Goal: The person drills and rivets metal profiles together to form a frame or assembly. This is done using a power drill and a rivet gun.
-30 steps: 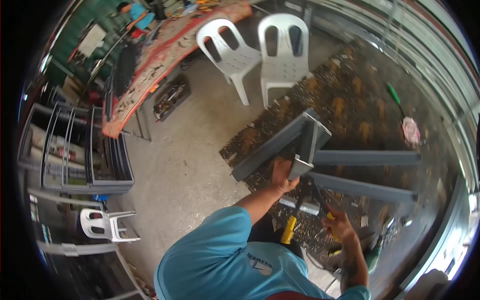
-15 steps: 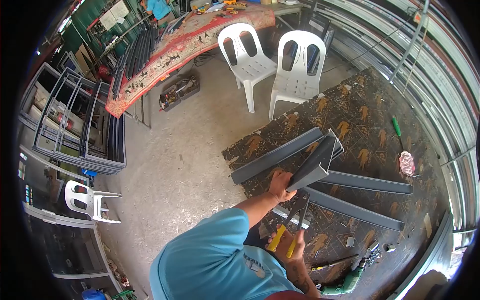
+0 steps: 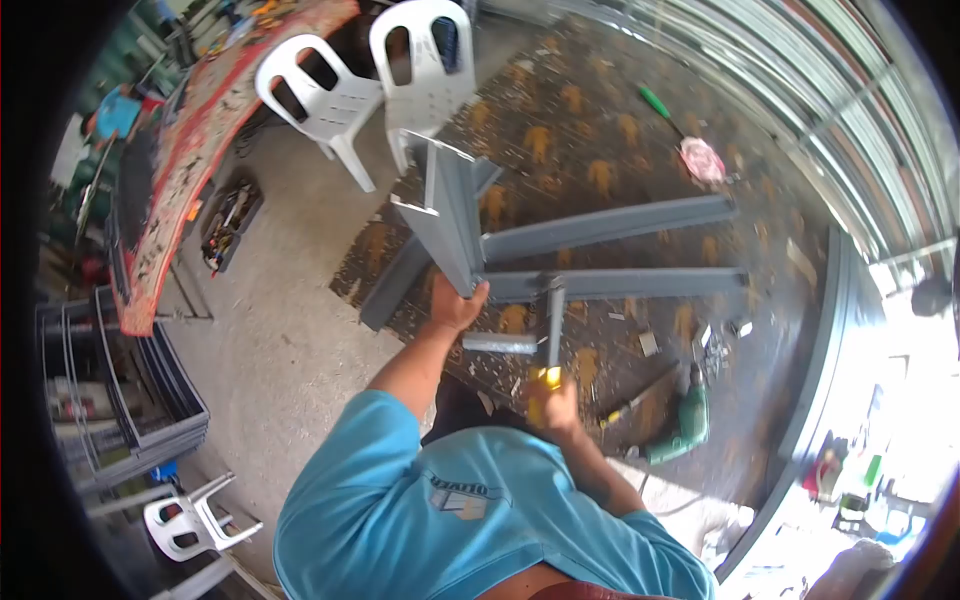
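Observation:
My left hand (image 3: 458,303) is closed around the lower end of a dark grey metal profile (image 3: 457,225), which slants up from the work table with its pale cut edges showing. My right hand (image 3: 560,405) is wrapped round a two-handled, pliers-like tool with yellow grips (image 3: 549,378). Its long dark arms are close together, and the head points away from me, near a lying grey profile (image 3: 640,284); contact cannot be made out. A second grey profile (image 3: 610,227) lies beyond it. Just left of the tool is a short silvery bar (image 3: 500,343).
A green drill (image 3: 690,425) and a yellow-handled screwdriver (image 3: 625,408) lie at the right. Farther off are a green-handled tool (image 3: 655,102) and a pink bundle (image 3: 702,160). White chairs (image 3: 325,100) stand beyond the table; metal lengths (image 3: 780,90) line the right side.
My view has turned to the right. The tool's yellow handles have come together, and its head has moved away from the held profile. My left hand still grips that profile.

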Tool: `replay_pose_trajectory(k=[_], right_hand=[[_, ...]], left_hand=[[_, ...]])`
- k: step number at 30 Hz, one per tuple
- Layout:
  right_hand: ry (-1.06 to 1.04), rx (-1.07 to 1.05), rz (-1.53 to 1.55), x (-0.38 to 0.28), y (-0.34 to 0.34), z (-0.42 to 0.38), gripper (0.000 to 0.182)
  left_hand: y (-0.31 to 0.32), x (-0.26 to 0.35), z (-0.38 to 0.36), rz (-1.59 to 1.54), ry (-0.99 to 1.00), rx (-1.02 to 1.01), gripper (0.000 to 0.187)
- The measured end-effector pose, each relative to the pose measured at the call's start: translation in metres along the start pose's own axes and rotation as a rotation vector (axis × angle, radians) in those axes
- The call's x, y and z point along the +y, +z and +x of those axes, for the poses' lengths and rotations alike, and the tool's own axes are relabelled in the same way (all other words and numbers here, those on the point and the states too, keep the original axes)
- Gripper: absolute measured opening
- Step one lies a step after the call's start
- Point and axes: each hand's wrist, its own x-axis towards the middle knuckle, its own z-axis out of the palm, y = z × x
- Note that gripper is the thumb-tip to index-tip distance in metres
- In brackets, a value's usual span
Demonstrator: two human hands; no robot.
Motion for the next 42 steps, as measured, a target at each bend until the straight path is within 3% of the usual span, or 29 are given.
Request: replay_pose_trajectory(k=[1,2,3,4,5,6,7,9,11,14,17,19,20,22,23,25,27,29,33,35,36,37,38,42], right_hand=[[-0.127,0.069,-0.015,-0.012,-0.027,-0.01,0.012],[-0.425,0.128,-0.03,-0.031,-0.052,-0.026,0.01],[-0.409,0.308,0.001,-0.016,-0.097,-0.025,0.014],[-0.506,0.395,-0.058,-0.055,-0.12,-0.051,0.018],[-0.428,0.697,-0.116,-0.055,-0.157,-0.06,0.021],[-0.461,0.797,-0.154,-0.065,-0.193,-0.076,0.026],[-0.231,0.928,-0.442,-0.08,-0.233,-0.105,0.028],[-0.317,1.105,-0.072,-0.119,-0.253,-0.163,0.024],[-0.239,1.044,0.195,-0.126,-0.267,-0.206,0.021],[-0.159,0.901,0.127,-0.073,-0.295,-0.229,0.021],[-0.064,1.046,0.063,-0.044,-0.279,-0.217,0.014],[-0.091,1.03,0.209,-0.031,-0.276,-0.203,0.013],[-0.089,0.975,0.146,-0.017,-0.285,-0.192,0.012],[-0.096,0.88,-0.006,0.009,-0.305,-0.169,0.012],[-0.151,0.972,-0.258,0.04,-0.325,-0.15,0.016],[-0.115,1.023,-0.73,0.045,-0.323,-0.128,0.021],[-0.069,1.04,-0.808,0.063,-0.333,-0.107,0.023],[-0.396,1.365,-1.138,0.075,-0.333,-0.1,0.024],[-0.287,1.476,-1.129,0.076,-0.319,-0.102,0.03],[-0.049,1.257,-0.22,0.105,-0.32,-0.093,0.04],[-0.085,1.144,-0.049,0.13,-0.327,-0.085,0.047],[-0.084,1.151,-0.044,0.12,-0.315,-0.087,0.047],[-0.103,0.993,0.252,0.109,-0.303,-0.086,0.047],[-0.085,0.723,0.616,0.046,-0.268,-0.085,0.047]], left_hand=[[-0.001,-0.004,-0.003,-0.017,-0.004,-0.032,0.027],[-0.003,-0.011,-0.002,0.111,0.105,-0.019,0.025],[-0.003,-0.016,-0.003,0.241,0.219,-0.004,0.024],[0.0,-0.015,-0.007,0.231,0.22,-0.026,0.024],[0.004,-0.015,-0.01,0.295,0.125,0.005,0.024],[0.008,-0.014,-0.013,0.359,0.029,0.038,0.024],[0.012,-0.014,-0.017,0.35,0.032,0.024,0.024],[0.022,-0.015,-0.021,0.349,-0.198,0.104,0.025],[0.025,-0.012,-0.024,0.287,-0.203,0.187,0.023],[0.028,-0.027,-0.027,0.175,-0.269,0.095,0.032],[0.023,-0.041,-0.022,0.187,-0.1,0.005,0.032],[0.006,-0.03,-0.019,0.068,-0.114,-0.117,0.039],[-0.001,-0.022,-0.013,-0.063,-0.131,-0.232,0.045],[-0.015,-0.015,-0.005,0.033,-0.047,-0.321,0.051],[-0.021,-0.013,-0.004,0.126,0.024,-0.405,0.056],[-0.028,-0.012,-0.001,0.166,0.023,-0.416,0.051],[-0.032,-0.01,0.0,0.205,0.012,-0.421,0.046],[-0.033,-0.005,0.002,0.232,0.028,-0.457,0.041],[-0.028,-0.007,0.002,0.284,0.103,-0.464,0.04],[-0.03,0.002,0.002,0.268,0.137,-0.404,0.04],[-0.029,0.003,0.0,0.264,0.143,-0.411,0.04],[-0.028,0.003,-0.001,0.25,0.097,-0.4,0.041],[-0.028,0.003,-0.002,0.238,0.05,-0.388,0.042],[-0.029,-0.005,-0.007,0.2,0.02,-0.344,0.05]])
